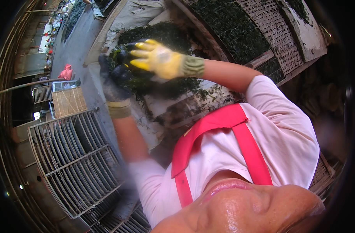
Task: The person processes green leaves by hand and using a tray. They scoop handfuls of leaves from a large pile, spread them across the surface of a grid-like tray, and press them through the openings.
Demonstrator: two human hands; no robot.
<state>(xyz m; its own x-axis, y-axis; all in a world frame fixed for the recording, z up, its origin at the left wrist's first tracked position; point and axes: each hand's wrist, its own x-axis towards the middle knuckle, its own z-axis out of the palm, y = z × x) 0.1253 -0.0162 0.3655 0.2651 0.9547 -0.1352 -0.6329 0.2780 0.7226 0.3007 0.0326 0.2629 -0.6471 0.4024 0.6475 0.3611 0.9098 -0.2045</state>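
Observation:
My left hand [114,79], in a glove dark over the palm and fingers with a yellowish cuff, is cupped around a clump of green leaves [117,56]. Opposite it, my right hand [158,58] wears a yellow glove with an olive cuff. Its fingers are stretched and apart, and their tips reach the clump; blur hides whether leaves lie under them. Below both hands spreads a dark green heap of leaves [166,35] on a pale surface. Loose leaves [208,93] are scattered along the near edge.
Dark leaves also fill a bed [228,27] at the far right, beside a woven lattice panel [268,23]. Slatted racks [76,155] stand at the lower left. A wicker panel [69,101] and a pink bag [66,72] are farther left, along a grey floor [74,52].

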